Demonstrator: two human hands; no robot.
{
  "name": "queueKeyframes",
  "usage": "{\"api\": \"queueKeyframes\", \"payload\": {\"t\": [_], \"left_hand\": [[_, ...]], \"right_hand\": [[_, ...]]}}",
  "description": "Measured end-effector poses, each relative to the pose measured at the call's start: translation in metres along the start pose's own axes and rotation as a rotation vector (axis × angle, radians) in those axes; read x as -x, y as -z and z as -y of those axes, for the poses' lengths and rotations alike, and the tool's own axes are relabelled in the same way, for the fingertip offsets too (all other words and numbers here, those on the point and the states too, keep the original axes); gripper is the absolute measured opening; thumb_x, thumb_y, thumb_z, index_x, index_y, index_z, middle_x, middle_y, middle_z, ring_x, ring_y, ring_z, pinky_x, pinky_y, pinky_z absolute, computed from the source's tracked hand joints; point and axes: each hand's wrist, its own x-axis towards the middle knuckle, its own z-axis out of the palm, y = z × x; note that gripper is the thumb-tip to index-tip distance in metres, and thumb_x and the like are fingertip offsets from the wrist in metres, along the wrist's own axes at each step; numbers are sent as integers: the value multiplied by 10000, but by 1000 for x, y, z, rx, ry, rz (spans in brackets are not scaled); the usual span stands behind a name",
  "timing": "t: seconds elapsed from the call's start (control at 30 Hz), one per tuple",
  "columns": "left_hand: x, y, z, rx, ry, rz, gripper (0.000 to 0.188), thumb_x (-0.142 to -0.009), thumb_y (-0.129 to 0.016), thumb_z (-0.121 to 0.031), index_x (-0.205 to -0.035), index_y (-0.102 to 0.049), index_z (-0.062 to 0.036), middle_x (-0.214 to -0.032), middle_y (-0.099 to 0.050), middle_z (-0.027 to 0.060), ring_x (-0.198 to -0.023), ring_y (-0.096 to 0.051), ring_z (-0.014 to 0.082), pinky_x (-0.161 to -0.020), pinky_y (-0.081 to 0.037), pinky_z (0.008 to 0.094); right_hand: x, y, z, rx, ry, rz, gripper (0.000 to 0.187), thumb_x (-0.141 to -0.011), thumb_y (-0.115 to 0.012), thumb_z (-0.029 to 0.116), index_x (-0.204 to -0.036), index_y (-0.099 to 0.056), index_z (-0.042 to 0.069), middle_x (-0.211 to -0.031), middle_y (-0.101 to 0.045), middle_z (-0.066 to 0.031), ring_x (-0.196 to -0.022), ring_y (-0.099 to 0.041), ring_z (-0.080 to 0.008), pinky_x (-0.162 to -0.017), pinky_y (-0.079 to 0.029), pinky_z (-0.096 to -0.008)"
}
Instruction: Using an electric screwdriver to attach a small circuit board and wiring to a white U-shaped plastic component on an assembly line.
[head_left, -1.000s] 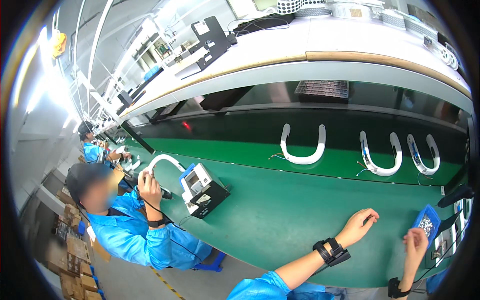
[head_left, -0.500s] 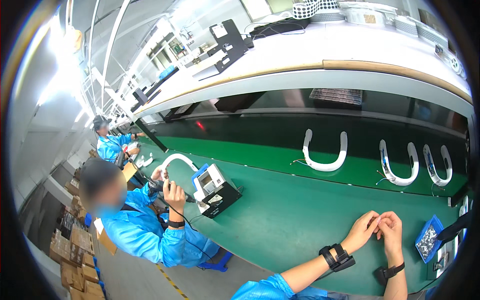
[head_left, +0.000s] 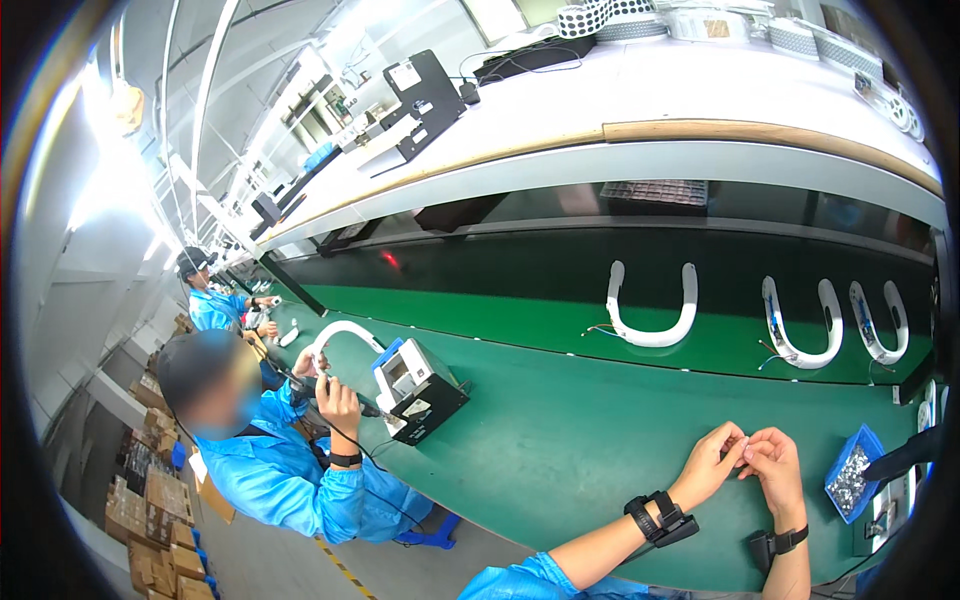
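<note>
Above the green table [head_left: 560, 440], my left hand [head_left: 712, 465] and my right hand [head_left: 776, 468] meet at the fingertips. Both have their fingers pinched together; anything between them is hidden or too small to make out. A black band with a small device circles each wrist. Just right of my right hand sits a blue tray [head_left: 868, 437] of small metal pieces, possibly screws. Beyond my hands, a white U-shaped part [head_left: 655, 334] lies on the green strip, with two more, a middle one [head_left: 803, 352] and a right one [head_left: 885, 350], showing wires.
A co-worker [head_left: 270, 440] in blue at my left holds a white curved part [head_left: 345, 330] and a dark tool beside a black-and-white machine [head_left: 420, 395]. A dark arm-like object [head_left: 905, 455] juts over the blue tray. A white shelf [head_left: 560, 95] spans the back.
The view has shifted slightly, moving the shelf and machine leftward in the picture. The U-shaped parts have moved right relative to the shelf. My hands remain together at the fingertips.
</note>
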Motion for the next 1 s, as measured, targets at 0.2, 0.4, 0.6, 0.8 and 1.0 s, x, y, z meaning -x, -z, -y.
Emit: {"api": "queueKeyframes", "payload": {"t": [0.2,0.4,0.6,0.8,1.0], "left_hand": [[2,4,5,-47,7,33,133,-1058,-576,-126,-988,-568,-13,-858,-624,50,-756,-577,121,-701,-501,305],[1,7,4,-33,-24,49,111,-1059,-562,-118,-1004,-550,-22,-882,-620,58,-768,-581,137,-710,-499,305],[1,11,9,-74,-74,50,83,-1053,-555,-96,-1018,-542,-21,-898,-620,65,-789,-602,151,-727,-506,313],[1,12,9,-48,-48,65,67,-1048,-550,-76,-1020,-540,-16,-899,-615,72,-797,-603,162,-728,-508,319],[0,13,10,-72,-63,63,72,-1049,-547,-77,-1020,-537,-13,-905,-615,78,-798,-604,171,-731,-511,324]], "right_hand": [[0,-2,0,41,-55,-49,101,-964,-680,44,-1012,-598,10,-850,-729,-113,-721,-731,-193,-570,-602,-293],[-3,1,-4,-4,-50,-28,86,-984,-663,80,-980,-594,28,-828,-718,-104,-670,-704,-176,-526,-556,-273],[-5,-3,-4,-41,-44,-31,77,-995,-641,88,-981,-585,36,-822,-697,-84,-667,-687,-162,-541,-547,-269],[-5,-4,-4,-48,-47,-12,67,-1001,-621,89,-980,-583,38,-823,-691,-81,-663,-675,-155,-553,-544,-271],[-6,-4,-6,-57,-41,-7,66,-999,-617,89,-976,-579,39,-817,-684,-79,-665,-672,-153,-560,-543,-271]]}}
